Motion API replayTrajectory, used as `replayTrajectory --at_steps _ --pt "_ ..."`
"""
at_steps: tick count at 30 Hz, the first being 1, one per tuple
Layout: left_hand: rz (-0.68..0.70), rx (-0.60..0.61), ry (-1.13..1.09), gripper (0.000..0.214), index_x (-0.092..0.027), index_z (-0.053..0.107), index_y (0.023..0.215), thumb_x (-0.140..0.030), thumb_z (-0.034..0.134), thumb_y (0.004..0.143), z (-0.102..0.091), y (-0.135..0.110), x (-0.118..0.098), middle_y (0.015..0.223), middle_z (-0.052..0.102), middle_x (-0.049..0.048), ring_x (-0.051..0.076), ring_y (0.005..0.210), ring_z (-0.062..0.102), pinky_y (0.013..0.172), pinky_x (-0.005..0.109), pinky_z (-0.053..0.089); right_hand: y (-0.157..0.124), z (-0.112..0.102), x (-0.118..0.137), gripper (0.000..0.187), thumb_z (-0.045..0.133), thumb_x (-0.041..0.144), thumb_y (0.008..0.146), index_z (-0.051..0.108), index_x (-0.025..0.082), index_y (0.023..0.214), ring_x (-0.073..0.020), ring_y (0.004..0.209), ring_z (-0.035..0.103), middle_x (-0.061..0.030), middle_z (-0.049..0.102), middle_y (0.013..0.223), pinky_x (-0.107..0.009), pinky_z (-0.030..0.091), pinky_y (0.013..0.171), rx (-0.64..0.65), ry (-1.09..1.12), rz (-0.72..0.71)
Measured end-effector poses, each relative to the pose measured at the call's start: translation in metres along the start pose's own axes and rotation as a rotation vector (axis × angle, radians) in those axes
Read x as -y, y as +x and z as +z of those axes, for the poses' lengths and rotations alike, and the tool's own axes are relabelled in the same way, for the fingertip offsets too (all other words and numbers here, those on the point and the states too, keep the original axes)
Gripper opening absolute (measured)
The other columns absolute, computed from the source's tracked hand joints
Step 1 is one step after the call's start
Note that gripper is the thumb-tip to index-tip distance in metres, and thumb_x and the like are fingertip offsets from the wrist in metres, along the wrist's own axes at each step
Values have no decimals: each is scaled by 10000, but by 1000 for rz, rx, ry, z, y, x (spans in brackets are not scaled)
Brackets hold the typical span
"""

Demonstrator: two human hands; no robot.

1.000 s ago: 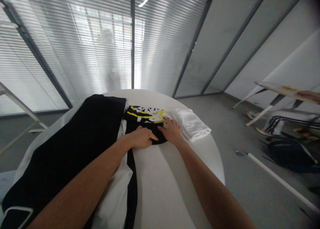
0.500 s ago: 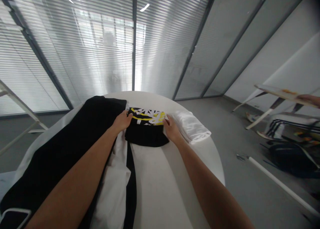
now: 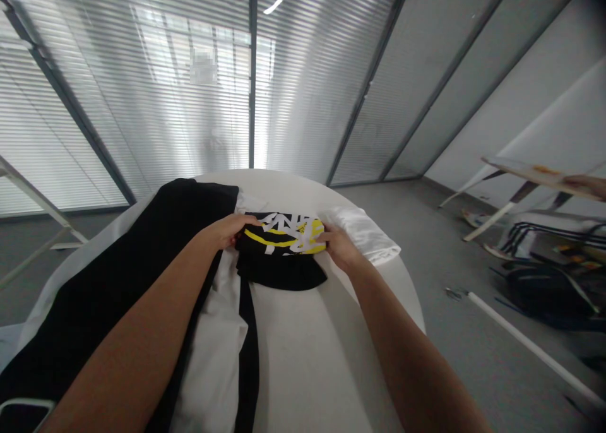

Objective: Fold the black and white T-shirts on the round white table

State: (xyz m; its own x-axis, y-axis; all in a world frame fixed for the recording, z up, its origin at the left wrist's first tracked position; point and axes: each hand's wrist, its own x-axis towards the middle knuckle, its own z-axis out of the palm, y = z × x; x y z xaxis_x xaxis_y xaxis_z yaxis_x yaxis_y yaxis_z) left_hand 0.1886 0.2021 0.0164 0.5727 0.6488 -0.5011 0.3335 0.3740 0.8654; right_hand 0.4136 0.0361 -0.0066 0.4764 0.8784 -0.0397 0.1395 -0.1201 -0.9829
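A folded black garment (image 3: 281,272) with a white and yellow print lies across the far middle of the round white table (image 3: 303,332). Its printed part is rolled or folded over, and a plain black flap sticks out toward me. My left hand (image 3: 233,230) grips the left end, thumb on top. At the right end my right hand (image 3: 337,243) holds the same garment, its fingers partly hidden. Left of it, a large black garment (image 3: 127,275) is spread over white cloth (image 3: 213,351), beneath my left forearm. Beyond my right hand rests a folded white shiny cloth (image 3: 367,234).
Glass partitions with blinds (image 3: 189,117) stand behind the table. On the right are a small table (image 3: 530,171) with another person's hand (image 3: 587,183) at it, a dark bag (image 3: 549,294) and a white pole (image 3: 530,344) on the floor. A white metal frame (image 3: 42,199) stands left.
Both hands have moved slightly toward me with the printed garment. Its printed fold now shows taller and lies nearer, covering more of the black flap.
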Motion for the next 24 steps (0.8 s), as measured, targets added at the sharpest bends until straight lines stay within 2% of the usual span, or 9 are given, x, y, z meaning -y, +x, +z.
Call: replayTrajectory --at_steps 2,3,6,10,15,18,21,24 --pt "12 54 -32 263 -156 702 859 -255 775 626 3 -3 -1 840 756 82 219 729 714 599 283 568 -4 -1 3 550 527 147 565 635 173 1104 -263 938 694 -69 727 1051 -394 568 801 109 159 42" --pt "45 54 -34 280 -156 702 875 -227 783 616 3 -3 -1 857 758 84 226 749 719 626 292 579 -5 -1 4 580 532 140 550 621 183 1121 -263 939 691 -63 723 1062 -393 565 800 121 215 52" --pt "161 0 -32 372 -165 694 937 -196 814 586 4 -3 2 891 761 84 243 774 727 661 318 593 -6 -2 1 659 560 131 526 571 218 1179 -254 938 680 -40 714 1069 -377 556 783 27 258 22" --pt "324 -57 -23 438 -154 705 979 -290 842 586 1 1 6 943 758 94 249 833 726 742 337 590 -5 -1 -1 671 591 167 539 544 236 1205 -242 935 663 -34 704 1059 -353 541 758 -17 227 -67" --pt "493 -134 16 474 -161 716 1018 -397 819 619 -1 6 8 986 752 76 236 900 709 836 343 558 -9 1 2 704 608 203 554 529 247 1252 -173 764 630 -22 685 1035 -228 439 535 -79 191 -57" --pt "569 -166 91 463 -165 699 1054 -438 765 685 1 5 8 1026 740 73 238 942 693 856 350 545 -10 2 1 719 619 204 559 533 268 1270 -146 747 615 -18 671 1071 -182 372 480 -72 208 -19" --pt "644 -174 126 445 -180 662 1108 -455 696 759 4 4 8 1075 722 64 225 996 673 893 347 527 -10 2 -1 687 637 180 554 562 263 1232 -125 709 604 -13 674 1055 -164 335 443 -45 271 23" --pt "627 -166 66 415 -194 632 1136 -450 645 810 6 2 7 1103 711 60 212 1020 665 916 335 518 -8 2 -4 537 663 145 571 618 228 1100 -124 701 616 -19 689 1001 -168 387 450 24 386 88"
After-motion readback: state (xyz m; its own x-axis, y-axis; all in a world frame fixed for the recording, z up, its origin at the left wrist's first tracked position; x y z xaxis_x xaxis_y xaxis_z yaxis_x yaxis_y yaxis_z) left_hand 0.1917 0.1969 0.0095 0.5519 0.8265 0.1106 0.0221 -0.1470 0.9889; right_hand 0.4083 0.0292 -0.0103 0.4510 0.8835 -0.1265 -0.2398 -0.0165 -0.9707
